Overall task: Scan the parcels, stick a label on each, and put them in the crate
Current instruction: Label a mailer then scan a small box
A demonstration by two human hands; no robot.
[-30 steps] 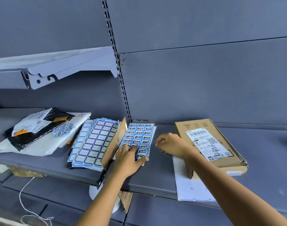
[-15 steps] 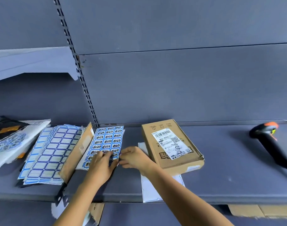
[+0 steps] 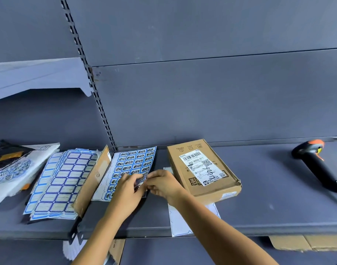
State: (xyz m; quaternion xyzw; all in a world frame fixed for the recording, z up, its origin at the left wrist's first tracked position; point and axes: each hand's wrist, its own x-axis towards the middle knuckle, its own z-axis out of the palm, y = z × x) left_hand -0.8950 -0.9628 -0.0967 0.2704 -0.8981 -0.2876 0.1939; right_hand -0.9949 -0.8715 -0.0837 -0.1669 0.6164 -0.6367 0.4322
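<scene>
A flat cardboard parcel [image 3: 202,169] with a white shipping label lies on the grey shelf [image 3: 269,207], just right of my hands. A sheet of blue printed labels [image 3: 134,162] lies left of it. My left hand [image 3: 127,190] presses on the sheet's near corner. My right hand [image 3: 163,183] pinches that corner, where a label [image 3: 140,181] is curled up off the sheet. A black and orange barcode scanner [image 3: 315,161] lies at the far right of the shelf. No crate is in view.
A stack of blank blue label sheets [image 3: 60,184] and a cardboard piece [image 3: 91,180] lie left of my hands. Plastic mailer bags [image 3: 16,169] sit at the far left. A white backing sheet [image 3: 183,220] sticks out from under the parcel over the shelf edge.
The view has swung, the scanner came into sight. My right hand moved from a fist near the parcel to the sheet's corner, which now curls up between my fingers.
</scene>
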